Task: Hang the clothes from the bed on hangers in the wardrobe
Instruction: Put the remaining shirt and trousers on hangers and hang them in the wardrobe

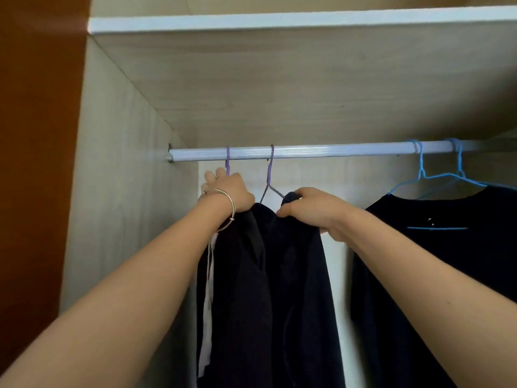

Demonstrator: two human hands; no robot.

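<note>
Basically, both hands are up at the wardrobe rail (307,152), which runs across the middle of the frame. Left hand (228,190) sits centre-left, fingers closed around the neck of a purple hanger (227,163) hooked on the rail, right above a dark garment bunched under it. Right hand (310,210), just right of centre, has its fingers pinched shut on the shoulder of a navy garment (293,275) that hangs from a second purple hanger (270,177) — thumb side hidden in the cloth, so I cannot tell how deep the grip goes.

Handling guess: the navy fabric looks soft, limp and light, drapes straight down, no stiffness. It will likely slide off thin wire if only one shoulder is seated. Best hold is at the shoulder seam near the collar, pulling it over the hanger arm, while the other hand steadies the hook. Wire hangers look thin and bendy — go easy.

Right side of the frame: a black top (436,247) already hung on blue hangers (436,177), well apart from the hands. A pale strip (208,289) dangles at lower centre-left. The bed is not in view.
</note>
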